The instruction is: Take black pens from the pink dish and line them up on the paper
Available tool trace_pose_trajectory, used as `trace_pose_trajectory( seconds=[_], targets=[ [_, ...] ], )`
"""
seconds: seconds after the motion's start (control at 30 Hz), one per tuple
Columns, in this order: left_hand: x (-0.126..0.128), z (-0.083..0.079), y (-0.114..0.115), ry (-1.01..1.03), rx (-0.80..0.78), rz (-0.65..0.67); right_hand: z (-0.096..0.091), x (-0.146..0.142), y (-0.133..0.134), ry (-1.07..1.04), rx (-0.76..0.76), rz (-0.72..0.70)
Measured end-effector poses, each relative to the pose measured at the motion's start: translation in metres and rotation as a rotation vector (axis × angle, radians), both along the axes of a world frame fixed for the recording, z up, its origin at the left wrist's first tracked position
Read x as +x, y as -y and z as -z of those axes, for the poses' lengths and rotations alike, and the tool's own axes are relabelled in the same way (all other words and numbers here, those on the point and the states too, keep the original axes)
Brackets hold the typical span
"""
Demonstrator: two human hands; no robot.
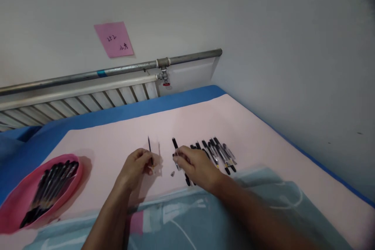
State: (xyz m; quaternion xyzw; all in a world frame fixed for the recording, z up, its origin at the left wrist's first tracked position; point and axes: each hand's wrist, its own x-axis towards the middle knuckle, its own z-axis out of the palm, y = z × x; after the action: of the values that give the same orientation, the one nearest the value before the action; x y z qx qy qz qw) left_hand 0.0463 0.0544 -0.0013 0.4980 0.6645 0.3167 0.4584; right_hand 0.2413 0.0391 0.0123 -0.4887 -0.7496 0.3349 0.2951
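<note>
Pinched upright in my left hand [137, 164] is a thin dark pen refill [149, 144], its lower end partly hidden by the fingers. My right hand [197, 164] is closed at the fingertips round a pen barrel [175, 142] with a black end pointing away from me; the rest of it is covered by the hand. A small clear-grey pen tip [172, 174] lies on the pink sheet between the hands. To the right of and partly behind my right hand lie several black-and-clear pen parts [218, 150] in a loose row.
A pink basin [79, 175] holding several black pens [54, 181] stands at the left. The pink sheet [181, 121] lies over a blue cover [175, 102]. Teal patterned cloth [181, 218] is nearest me. A radiator [88, 99] and pipe run along the back wall; another wall rises at right.
</note>
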Motion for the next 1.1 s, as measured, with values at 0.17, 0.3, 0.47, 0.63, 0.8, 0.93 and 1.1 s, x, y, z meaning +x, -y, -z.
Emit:
trace_pose_trajectory(
  seconds=[0.17, 0.3, 0.47, 0.63, 0.8, 0.93, 1.1],
  targets=[
    [-0.015, -0.008, -0.002, 0.700, 0.075, -0.230, -0.002, -0.010, 0.011, 0.101, -0.010, -0.153],
    [-0.012, -0.010, -0.002, 0.851, 0.092, -0.290, -0.003, -0.013, 0.014, 0.137, -0.022, -0.198],
    [-0.007, -0.010, 0.002, 0.900, 0.097, -0.297, 0.001, -0.014, 0.016, 0.181, -0.008, -0.210],
    [-0.004, -0.012, 0.004, 0.906, 0.125, -0.267, 0.004, -0.014, 0.016, 0.197, 0.005, -0.211],
    [-0.004, -0.013, 0.004, 0.888, 0.142, -0.265, 0.004, -0.014, 0.014, 0.209, -0.003, -0.216],
    [-0.005, -0.013, 0.004, 0.880, 0.150, -0.273, 0.004, -0.014, 0.014, 0.224, -0.002, -0.217],
    [-0.004, -0.013, 0.005, 0.873, 0.151, -0.274, 0.002, -0.015, 0.016, 0.250, -0.003, -0.210]
  ],
)
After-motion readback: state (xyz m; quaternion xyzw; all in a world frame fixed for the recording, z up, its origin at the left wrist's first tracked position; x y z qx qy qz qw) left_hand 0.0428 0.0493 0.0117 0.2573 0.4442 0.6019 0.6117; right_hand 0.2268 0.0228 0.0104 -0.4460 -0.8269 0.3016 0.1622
